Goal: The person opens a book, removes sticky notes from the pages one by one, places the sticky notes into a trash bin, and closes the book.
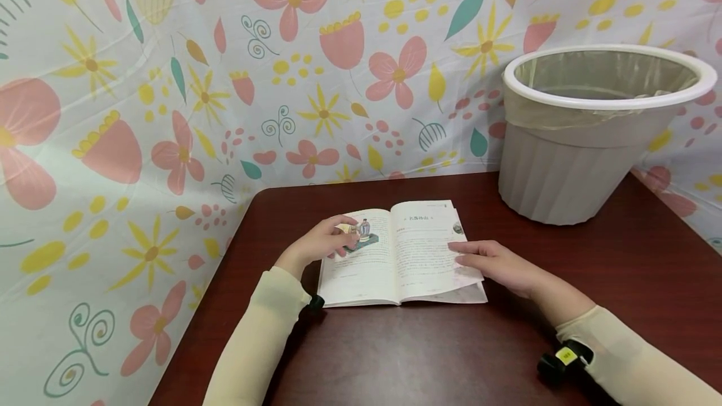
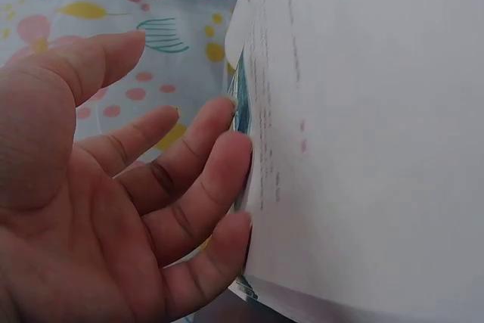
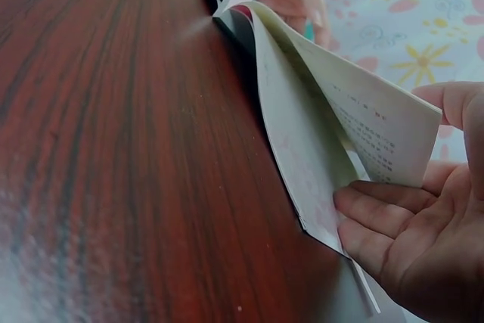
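Observation:
An open book [image 1: 366,281] with printed text lies on the dark table, a coloured picture on its left page. My left hand [image 1: 323,242] rests at that page's outer edge, its fingertips touching the paper; in the left wrist view the hand [image 2: 113,187] has loosely bent fingers and the thumb stands apart. At the book's right edge my right hand [image 1: 499,265] pinches some pages [image 1: 429,262]. The right wrist view shows these pages [image 3: 363,111] raised off the rest of the book, thumb on one side and fingers on the other.
A grey bin [image 1: 555,168] with a white rim and a clear liner stands at the table's back right. Flower-patterned cloth [image 1: 350,111] hangs behind and to the left of the dark red-brown table [image 1: 412,356]. Black wrist devices [image 1: 555,365] sit at the cream sleeves.

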The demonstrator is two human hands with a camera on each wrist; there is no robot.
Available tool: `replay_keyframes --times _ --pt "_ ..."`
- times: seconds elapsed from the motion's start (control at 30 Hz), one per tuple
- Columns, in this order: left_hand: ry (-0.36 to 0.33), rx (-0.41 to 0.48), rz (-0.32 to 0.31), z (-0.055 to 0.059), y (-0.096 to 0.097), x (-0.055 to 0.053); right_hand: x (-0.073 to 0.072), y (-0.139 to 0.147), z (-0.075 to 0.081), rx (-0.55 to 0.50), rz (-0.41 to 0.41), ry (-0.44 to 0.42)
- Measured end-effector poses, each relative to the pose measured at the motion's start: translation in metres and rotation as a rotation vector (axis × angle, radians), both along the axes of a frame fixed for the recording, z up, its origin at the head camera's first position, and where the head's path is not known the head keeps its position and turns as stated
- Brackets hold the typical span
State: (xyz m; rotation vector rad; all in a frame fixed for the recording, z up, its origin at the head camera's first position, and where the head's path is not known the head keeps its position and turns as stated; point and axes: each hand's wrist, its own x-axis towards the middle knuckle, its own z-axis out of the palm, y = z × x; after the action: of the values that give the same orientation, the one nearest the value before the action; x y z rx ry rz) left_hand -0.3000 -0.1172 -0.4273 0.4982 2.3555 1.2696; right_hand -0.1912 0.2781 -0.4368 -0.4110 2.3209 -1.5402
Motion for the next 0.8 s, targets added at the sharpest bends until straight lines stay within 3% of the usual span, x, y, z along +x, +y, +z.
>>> replay_keyframes --times 0.33,0.57,0.8 --pt "0.052 -0.01 -0.018 -0.002 -0.002 0.004 -0.003 0.003 -0.003 -0.022 0.005 -0.035" --pt "0.055 -0.033 -0.054 -0.005 0.0 0.008 0.0 0.002 -0.002 0.009 -0.005 0.082" --pt "0.063 -0.041 -0.05 -0.006 0.0 0.004 0.0 -0.011 0.014 0.126 -0.012 0.276"
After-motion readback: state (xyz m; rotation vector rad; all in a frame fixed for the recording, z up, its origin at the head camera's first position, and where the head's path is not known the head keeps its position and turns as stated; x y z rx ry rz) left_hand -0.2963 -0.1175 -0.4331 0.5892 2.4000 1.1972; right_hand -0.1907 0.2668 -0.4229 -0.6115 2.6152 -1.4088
